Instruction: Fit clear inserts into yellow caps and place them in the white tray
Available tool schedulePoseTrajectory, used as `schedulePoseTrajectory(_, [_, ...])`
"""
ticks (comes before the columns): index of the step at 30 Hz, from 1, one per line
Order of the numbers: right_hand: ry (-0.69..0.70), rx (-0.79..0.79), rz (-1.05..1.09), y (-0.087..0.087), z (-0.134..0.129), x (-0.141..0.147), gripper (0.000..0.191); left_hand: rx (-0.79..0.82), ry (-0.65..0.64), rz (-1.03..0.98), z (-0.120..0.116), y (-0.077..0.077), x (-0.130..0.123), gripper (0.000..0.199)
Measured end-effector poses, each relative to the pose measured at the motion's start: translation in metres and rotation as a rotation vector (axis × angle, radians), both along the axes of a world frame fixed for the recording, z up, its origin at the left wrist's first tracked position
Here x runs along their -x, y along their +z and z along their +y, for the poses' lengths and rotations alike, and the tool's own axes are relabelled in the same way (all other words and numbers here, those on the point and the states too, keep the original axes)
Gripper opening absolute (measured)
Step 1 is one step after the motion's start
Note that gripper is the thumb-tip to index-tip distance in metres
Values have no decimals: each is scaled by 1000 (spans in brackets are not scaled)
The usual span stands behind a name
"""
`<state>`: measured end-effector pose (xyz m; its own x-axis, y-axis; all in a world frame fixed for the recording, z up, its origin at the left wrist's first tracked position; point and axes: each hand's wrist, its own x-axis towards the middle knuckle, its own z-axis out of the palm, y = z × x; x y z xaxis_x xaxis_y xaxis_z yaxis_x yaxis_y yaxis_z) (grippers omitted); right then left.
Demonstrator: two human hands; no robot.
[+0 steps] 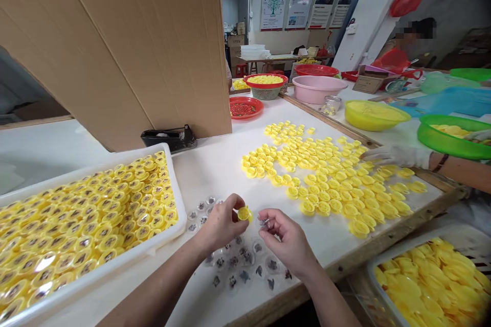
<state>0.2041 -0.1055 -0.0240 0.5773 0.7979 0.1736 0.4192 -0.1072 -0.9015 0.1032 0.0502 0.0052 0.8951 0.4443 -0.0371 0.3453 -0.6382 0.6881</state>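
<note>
My left hand (pixel 221 225) pinches a small yellow cap (pixel 243 213) between thumb and fingers. Close beside it, my right hand (pixel 286 237) holds a small clear piece with a dark insert (pixel 263 222). Both hover over a cluster of clear pieces with dark inserts (pixel 245 265) lying on the white table (pixel 215 168). A white tray (pixel 161 237) full of assembled yellow caps sits at my left. A wide spread of loose yellow caps (pixel 326 179) covers the table ahead to the right.
Another person's gloved hand (pixel 395 156) rests at the far side of the cap spread. A cardboard panel (pixel 146 46) stands at the back left with a tape dispenser (pixel 169 138) at its foot. Bowls and basins, pink (pixel 316 88), yellow (pixel 374 115), green (pixel 452 135), stand beyond. A crate of yellow lids (pixel 429 281) sits low right.
</note>
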Motion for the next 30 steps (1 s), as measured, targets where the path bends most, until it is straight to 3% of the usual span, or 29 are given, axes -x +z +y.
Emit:
schedulePoseTrajectory(4, [60, 22, -120, 13, 4, 12, 32, 175, 60, -23, -11, 0, 32, 43])
schedulePoseTrajectory(9, [247, 38, -371, 25, 16, 30, 44, 179, 112, -92, -16, -6, 51, 24])
schedulePoseTrajectory(14, [326, 84, -345, 32, 21, 41, 44, 362, 136, -129, -16, -10, 60, 23])
schedulePoseTrajectory(22, [252, 82, -299, 39, 28, 50, 16, 399, 149, -167, -18, -10, 63, 16])
schedulePoseTrajectory(24, [212, 100, -322, 40, 28, 50, 13, 532, 105, -205, -18, -8, 64, 17])
schedulePoseTrajectory(27, [177, 121, -436, 40, 25, 48, 17, 925, 54, -300, -18, -7, 66, 26])
schedulePoseTrajectory(30, [192, 144, -523, 42, 22, 47, 25, 1246, 125, -348, -17, -7, 66, 28])
